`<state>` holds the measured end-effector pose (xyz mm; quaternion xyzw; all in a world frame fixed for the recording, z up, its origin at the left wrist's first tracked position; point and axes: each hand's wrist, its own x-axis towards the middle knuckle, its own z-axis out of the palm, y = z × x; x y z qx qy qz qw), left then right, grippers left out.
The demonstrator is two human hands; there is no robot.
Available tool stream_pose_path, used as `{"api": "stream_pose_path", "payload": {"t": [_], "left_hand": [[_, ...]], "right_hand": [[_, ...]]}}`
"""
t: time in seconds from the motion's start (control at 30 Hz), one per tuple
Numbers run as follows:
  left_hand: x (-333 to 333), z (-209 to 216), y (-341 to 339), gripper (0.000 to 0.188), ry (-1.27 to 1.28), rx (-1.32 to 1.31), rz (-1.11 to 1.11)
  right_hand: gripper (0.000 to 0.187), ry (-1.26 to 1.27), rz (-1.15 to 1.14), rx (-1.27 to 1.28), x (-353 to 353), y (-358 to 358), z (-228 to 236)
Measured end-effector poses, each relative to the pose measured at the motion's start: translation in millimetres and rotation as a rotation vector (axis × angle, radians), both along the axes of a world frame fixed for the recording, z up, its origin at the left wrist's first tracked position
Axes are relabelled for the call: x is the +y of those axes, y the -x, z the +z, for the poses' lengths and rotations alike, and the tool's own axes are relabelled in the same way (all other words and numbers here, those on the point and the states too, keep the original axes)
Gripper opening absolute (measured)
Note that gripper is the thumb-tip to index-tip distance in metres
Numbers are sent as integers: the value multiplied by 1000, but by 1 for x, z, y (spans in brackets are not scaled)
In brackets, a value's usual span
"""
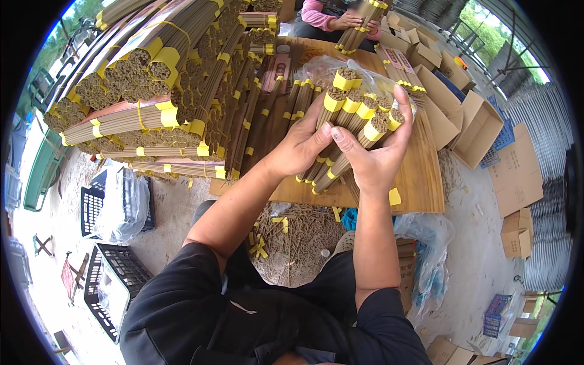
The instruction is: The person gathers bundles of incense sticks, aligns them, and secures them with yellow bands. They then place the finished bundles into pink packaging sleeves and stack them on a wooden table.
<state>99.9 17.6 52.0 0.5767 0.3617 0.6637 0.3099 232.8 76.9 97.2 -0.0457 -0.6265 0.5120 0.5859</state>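
Observation:
Several brown incense-stick bundles [353,104] with yellow paper bands are gathered between my two hands, tilted above the table. My left hand [301,145] closes around their left side, its thumb lying across the front. My right hand [376,159] presses from the right, thumb over the front and fingers up along the far side. Both thumbs almost meet near the middle of the group. The sticks' upper ends face me, while their lower ends point down toward the wooden table [420,182]. Most of my fingertips are hidden behind the bundles.
A tall stack of banded incense bundles [146,115] fills the table's left. Across the table, a person in pink sleeves [316,13] holds another bundle [360,27]. Open cardboard boxes [480,125] stand to the right, black crates [112,283] at left. Sticks and yellow scraps litter the floor.

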Motion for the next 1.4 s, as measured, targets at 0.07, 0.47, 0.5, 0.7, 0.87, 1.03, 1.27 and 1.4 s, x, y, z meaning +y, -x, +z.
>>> {"api": "stream_pose_path", "payload": {"t": [0.07, 0.47, 0.5, 0.7, 0.87, 1.03, 1.27, 1.4], "left_hand": [[-1, 1, 2, 86, 17, 18, -28], [2, -7, 7, 80, -101, 182, 6], [2, -6, 6, 80, -107, 173, -3], [5, -8, 4, 83, -116, 71, 9], [4, -8, 12, 72, -46, 35, 92], [0, -2, 11, 64, 9, 52, 173], [-6, 12, 5, 56, 116, 109, 239], [-4, 6, 2, 51, 53, 92, 255]], "right_hand": [[92, -21, -66, -22, -1, 1, 0], [97, -93, -123, -53, -4, -2, -3], [97, -97, -125, -39, -4, -1, -4], [96, -155, -141, -41, 5, -3, -7], [92, -151, -177, -47, 11, -18, 6], [92, -97, -86, -4, 11, -14, 2], [91, -143, -115, -60, 11, -9, 2], [91, -111, -90, -55, 13, -10, 0]]}}
